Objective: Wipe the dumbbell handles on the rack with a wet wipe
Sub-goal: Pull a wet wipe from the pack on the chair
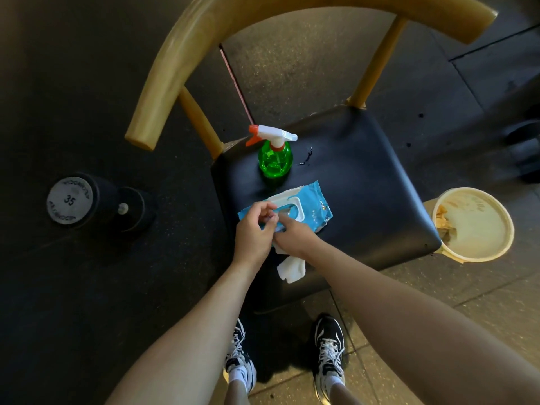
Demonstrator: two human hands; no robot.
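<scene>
Pinching with curled fingers (269, 220) of the left hand (252, 232) at the opening of the blue wipe pack (314, 203). Right hand (292, 236) alongside, fingertips hidden, grip impossible to tell. White wipe (292, 268) half-covered beneath its wrist, on the chair seat (365, 171). Dumbbell (70, 200) on the floor, handle barely visible.

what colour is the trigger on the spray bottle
Orange trigger on the green translucent plastic spray bottle, best seen in the head view.
</scene>
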